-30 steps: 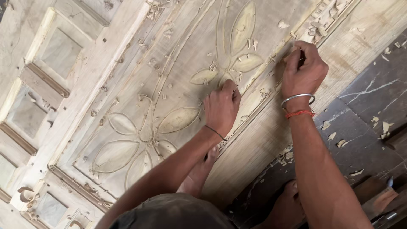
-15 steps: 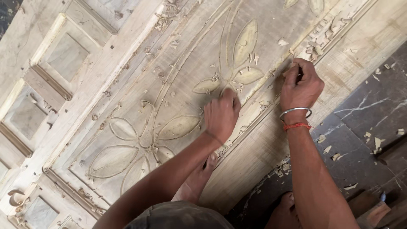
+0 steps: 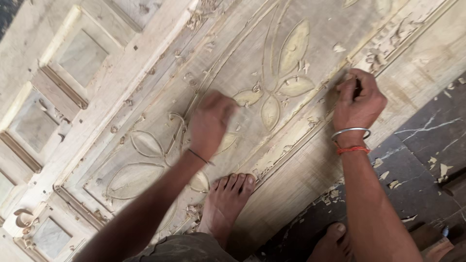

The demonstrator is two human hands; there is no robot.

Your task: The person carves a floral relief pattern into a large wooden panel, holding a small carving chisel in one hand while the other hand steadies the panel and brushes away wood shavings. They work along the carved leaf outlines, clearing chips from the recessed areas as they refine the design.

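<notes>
A pale wooden door panel (image 3: 145, 97) lies flat, carved with leaf and petal shapes (image 3: 294, 46). My right hand (image 3: 358, 101), with a metal bangle and a red thread at the wrist, is closed on a thin dark carving tool (image 3: 357, 88) pressed at the panel's carved border. My left hand (image 3: 209, 123) hovers blurred over the leaf carving in the middle of the panel, fingers loosely bent, with nothing seen in it. My bare foot (image 3: 225, 201) rests on the panel's lower edge.
Wood chips and shavings (image 3: 383, 53) lie along the carved border and on the dark cracked floor (image 3: 427, 140) at the right. Recessed square panels (image 3: 80, 56) fill the door's left side. A second foot (image 3: 332, 242) stands on the floor.
My left hand has lifted off the wood and swung left across the carving, now blurred. The right hand stays at the border with the tool. The view has shifted.
</notes>
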